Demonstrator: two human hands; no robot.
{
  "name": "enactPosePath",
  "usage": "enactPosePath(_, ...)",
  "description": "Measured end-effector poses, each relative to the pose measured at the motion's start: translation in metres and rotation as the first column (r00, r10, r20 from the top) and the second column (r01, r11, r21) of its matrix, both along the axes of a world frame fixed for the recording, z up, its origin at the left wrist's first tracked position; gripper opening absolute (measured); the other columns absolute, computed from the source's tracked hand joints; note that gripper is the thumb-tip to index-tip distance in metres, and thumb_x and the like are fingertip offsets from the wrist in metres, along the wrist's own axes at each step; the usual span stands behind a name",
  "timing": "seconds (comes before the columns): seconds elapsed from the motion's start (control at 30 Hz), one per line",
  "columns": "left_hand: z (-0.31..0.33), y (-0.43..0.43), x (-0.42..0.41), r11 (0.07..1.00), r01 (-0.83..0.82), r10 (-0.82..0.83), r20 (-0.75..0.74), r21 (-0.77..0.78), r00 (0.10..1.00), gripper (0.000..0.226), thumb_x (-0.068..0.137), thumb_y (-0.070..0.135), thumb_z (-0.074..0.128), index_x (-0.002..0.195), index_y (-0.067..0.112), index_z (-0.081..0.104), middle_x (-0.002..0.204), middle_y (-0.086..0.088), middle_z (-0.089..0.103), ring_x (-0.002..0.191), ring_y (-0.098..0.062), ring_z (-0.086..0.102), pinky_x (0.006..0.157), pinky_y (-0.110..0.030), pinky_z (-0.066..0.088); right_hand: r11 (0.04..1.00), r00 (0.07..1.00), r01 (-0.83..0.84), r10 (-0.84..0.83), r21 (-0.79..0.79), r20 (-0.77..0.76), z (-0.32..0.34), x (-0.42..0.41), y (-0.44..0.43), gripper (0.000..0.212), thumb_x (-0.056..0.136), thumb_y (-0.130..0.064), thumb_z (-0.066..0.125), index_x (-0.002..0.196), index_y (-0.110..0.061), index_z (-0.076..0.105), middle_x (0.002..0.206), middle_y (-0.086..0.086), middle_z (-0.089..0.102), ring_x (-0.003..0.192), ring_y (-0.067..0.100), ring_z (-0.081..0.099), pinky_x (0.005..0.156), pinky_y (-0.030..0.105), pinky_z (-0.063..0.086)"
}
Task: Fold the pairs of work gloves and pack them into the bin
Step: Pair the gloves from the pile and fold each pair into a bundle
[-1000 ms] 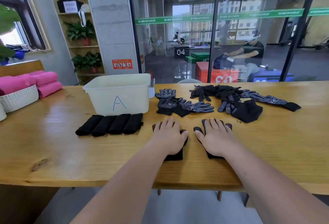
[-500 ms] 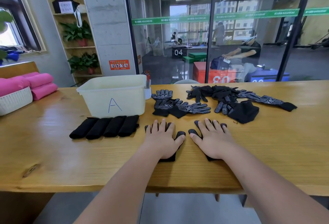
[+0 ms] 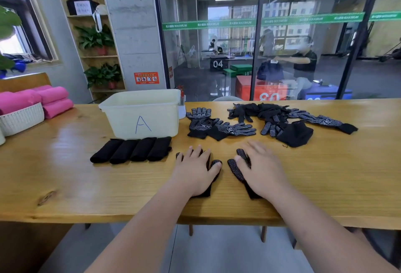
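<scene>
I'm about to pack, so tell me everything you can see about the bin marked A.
The bin is a pale, milky plastic tub, rectangular, with a rim and a blue handwritten A on its front wall. It stands upright and lidless on the wooden table, left of the loose gloves. Four folded glove bundles lie along its front base. Its inside is hidden.

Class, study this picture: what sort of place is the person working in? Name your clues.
Probably a gym or fitness studio: a black box numbered 04 and a red box stand beyond the glass wall; rolled pink towels lie on the wooden table.
</scene>
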State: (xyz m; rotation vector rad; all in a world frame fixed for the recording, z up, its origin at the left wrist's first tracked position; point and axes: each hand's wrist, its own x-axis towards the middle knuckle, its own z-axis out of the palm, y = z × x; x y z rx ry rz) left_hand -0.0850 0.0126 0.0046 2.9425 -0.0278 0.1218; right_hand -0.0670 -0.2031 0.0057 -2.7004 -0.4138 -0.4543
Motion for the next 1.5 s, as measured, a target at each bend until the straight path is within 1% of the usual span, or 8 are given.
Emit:
enactPosePath(0.1, 0.004, 0.007, -0.008, 0.976, 0.020, 0.036, 0.248, -0.218, 0.968, 0.058, 0.108, 0.058, 0.036, 0.158, 0.030, 0.047, 0.167, 0.006, 0.040, 0.159, -0.018, 0.024, 0.131, -0.046, 0.014, 0.971, 0.969, -0.064, 0.006, 0.230, 0.247, 0.002, -0.006, -0.014, 0.034, 0.103, -0.043, 0.049, 0.120, -0.027, 0.075, 0.120, -0.012, 0.067, 0.119, 0.014, 0.055, 0.099, 0.036, 0.048)
enactPosePath(0.2, 0.008, 0.012, -0.020, 0.927, 0.092, 0.100, 0.475, -0.364, 0.874, 0.031, 0.106, 0.040, 0.051, 0.126, 0.029, 0.073, 0.127, 0.011, 0.070, 0.123, -0.014, 0.058, 0.110, -0.040, 0.045, 0.978, 0.961, -0.048, -0.011, 0.205, 0.275, -0.001, -0.012, -0.024, 0.025, 0.100, -0.039, 0.056, 0.095, -0.027, 0.077, 0.090, -0.018, 0.060, 0.092, 0.011, 0.053, 0.076, 0.034, 0.047)
enactPosePath(0.47, 0.013, 0.008, -0.029, 0.856, 0.114, 0.171, 0.486, -0.503, 0.857, 0.016, 0.103, 0.031, 0.061, 0.106, 0.032, 0.077, 0.098, 0.020, 0.071, 0.094, -0.001, 0.064, 0.085, -0.031, 0.056, 0.982, 0.981, -0.188, 0.188, 0.009, 0.048, -0.002, -0.018, -0.017, 0.045, 0.109, -0.044, 0.036, 0.144, -0.035, 0.063, 0.144, -0.019, 0.059, 0.135, 0.006, 0.046, 0.114, 0.029, 0.040)
enactPosePath(0.67, 0.016, 0.014, -0.036, 0.831, 0.148, 0.173, 0.501, -0.537, 0.848, 0.014, 0.103, 0.029, 0.063, 0.108, 0.033, 0.075, 0.090, 0.018, 0.068, 0.086, -0.002, 0.063, 0.079, -0.030, 0.055, 0.988, 0.978, -0.153, 0.153, -0.010, 0.141, -0.004, -0.020, -0.019, 0.025, 0.102, -0.042, 0.053, 0.112, -0.040, 0.075, 0.111, -0.027, 0.061, 0.111, 0.001, 0.050, 0.088, 0.022, 0.044)
enactPosePath(0.97, 0.010, 0.041, -0.046, 0.939, 0.144, -0.009, 0.396, -0.313, 0.918, 0.017, 0.099, 0.039, 0.068, 0.115, 0.036, 0.074, 0.109, 0.024, 0.066, 0.109, 0.002, 0.058, 0.094, -0.014, 0.041, 0.985, 0.979, -0.155, 0.164, -0.080, 0.121, -0.004, -0.017, -0.017, 0.037, 0.102, -0.049, 0.049, 0.132, -0.040, 0.069, 0.128, -0.025, 0.058, 0.121, 0.002, 0.046, 0.099, 0.024, 0.044)
enactPosePath(1.13, 0.012, 0.046, -0.047, 0.979, 0.093, -0.053, 0.216, -0.183, 0.975, 0.022, 0.091, 0.059, 0.073, 0.105, 0.043, 0.072, 0.103, 0.023, 0.060, 0.103, 0.001, 0.053, 0.092, -0.028, 0.050, 0.981, 0.979, -0.161, 0.172, -0.105, 0.108, -0.004, -0.019, -0.017, 0.035, 0.103, -0.050, 0.049, 0.130, -0.041, 0.068, 0.127, -0.024, 0.059, 0.117, 0.003, 0.047, 0.098, 0.027, 0.046)
enactPosePath(1.37, 0.015, 0.033, -0.041, 0.976, 0.007, 0.052, 0.266, -0.216, 0.962, 0.011, 0.093, 0.052, 0.074, 0.087, 0.048, 0.065, 0.095, 0.022, 0.061, 0.102, -0.006, 0.053, 0.099, -0.040, 0.049, 0.986, 0.981, -0.165, 0.165, -0.002, 0.107, -0.006, -0.015, -0.018, 0.035, 0.100, -0.036, 0.052, 0.129, -0.040, 0.070, 0.123, -0.026, 0.059, 0.118, -0.001, 0.047, 0.102, 0.026, 0.045)
enactPosePath(1.5, 0.026, 0.021, -0.031, 0.871, -0.010, 0.181, 0.303, -0.491, 0.936, 0.012, 0.094, 0.044, 0.076, 0.083, 0.043, 0.070, 0.087, 0.018, 0.068, 0.089, -0.003, 0.063, 0.084, -0.031, 0.053, 0.985, 0.980, -0.161, 0.152, 0.058, 0.130, -0.001, -0.018, -0.018, 0.033, 0.099, -0.031, 0.053, 0.125, -0.040, 0.072, 0.122, -0.026, 0.061, 0.119, 0.000, 0.046, 0.104, 0.032, 0.047)
